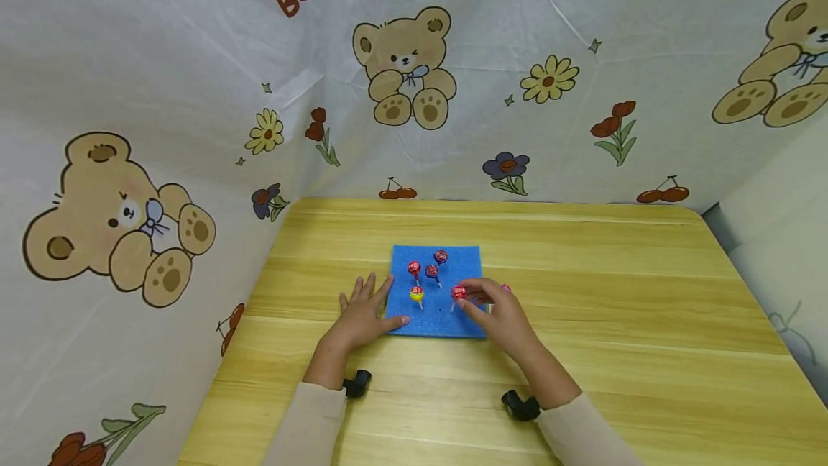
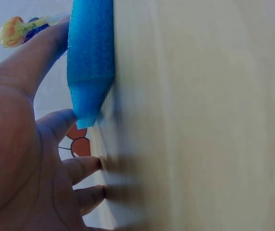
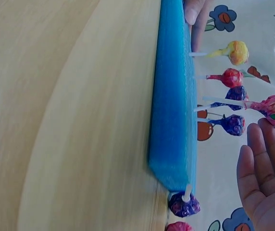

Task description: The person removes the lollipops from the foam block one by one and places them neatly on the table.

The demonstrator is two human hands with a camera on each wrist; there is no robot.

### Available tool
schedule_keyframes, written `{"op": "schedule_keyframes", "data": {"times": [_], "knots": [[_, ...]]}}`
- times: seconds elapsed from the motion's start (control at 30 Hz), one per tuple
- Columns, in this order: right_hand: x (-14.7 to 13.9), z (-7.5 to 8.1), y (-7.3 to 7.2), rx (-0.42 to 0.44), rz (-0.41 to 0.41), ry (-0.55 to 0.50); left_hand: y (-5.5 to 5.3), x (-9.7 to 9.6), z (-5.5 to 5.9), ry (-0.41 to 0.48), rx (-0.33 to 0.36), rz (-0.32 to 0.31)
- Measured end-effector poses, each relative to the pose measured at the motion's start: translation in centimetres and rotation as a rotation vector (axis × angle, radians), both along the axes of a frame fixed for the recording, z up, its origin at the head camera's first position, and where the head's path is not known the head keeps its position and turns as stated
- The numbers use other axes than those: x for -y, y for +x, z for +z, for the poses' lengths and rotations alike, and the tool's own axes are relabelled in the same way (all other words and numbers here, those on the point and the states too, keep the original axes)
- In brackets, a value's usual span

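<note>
My right hand (image 1: 503,313) pinches a pink-red wrapped lollipop (image 1: 458,293) by its candy end, over the right part of a blue foam block (image 1: 435,326). In the right wrist view, the stick of that lollipop points at the foam, its tip a little short of the surface. My left hand (image 1: 362,316) rests at the block's left edge with fingers spread and thumb on the foam. Stuck upright in the block stand a yellow lollipop (image 1: 417,295), a red lollipop (image 1: 414,267) and two purple lollipops, one nearer (image 1: 432,271) and one farther back (image 1: 441,256).
Beside the block's right side lie a purple lollipop (image 3: 184,205) and a pink lollipop (image 3: 179,226), mostly hidden by my right hand in the head view. The wooden table (image 1: 601,322) meets a white cloth (image 1: 479,42) printed with bears and flowers at the back and left.
</note>
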State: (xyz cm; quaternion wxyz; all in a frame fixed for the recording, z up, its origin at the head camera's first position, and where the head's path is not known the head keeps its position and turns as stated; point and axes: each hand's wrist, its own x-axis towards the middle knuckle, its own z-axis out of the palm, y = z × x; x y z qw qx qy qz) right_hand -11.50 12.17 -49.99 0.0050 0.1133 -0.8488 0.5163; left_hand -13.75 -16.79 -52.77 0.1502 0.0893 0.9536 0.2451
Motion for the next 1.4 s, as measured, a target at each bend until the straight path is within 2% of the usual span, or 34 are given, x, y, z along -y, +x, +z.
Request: {"op": "schedule_keyframes", "data": {"times": [0.57,1.1,1.4], "knots": [[-2.7,-0.5,0.2,0.035,-0.090,-0.004,-0.1,0.1,-0.1,-0.010,-0.001,-0.007],[-5.0,-0.9,0.0,0.007,-0.152,-0.005,-0.1,0.0,-0.1,-0.017,0.001,-0.008],[-6.2,-1.0,0.0,0.031,-0.203,0.042,0.0,0.0,0.2,-0.013,0.002,-0.007]]}}
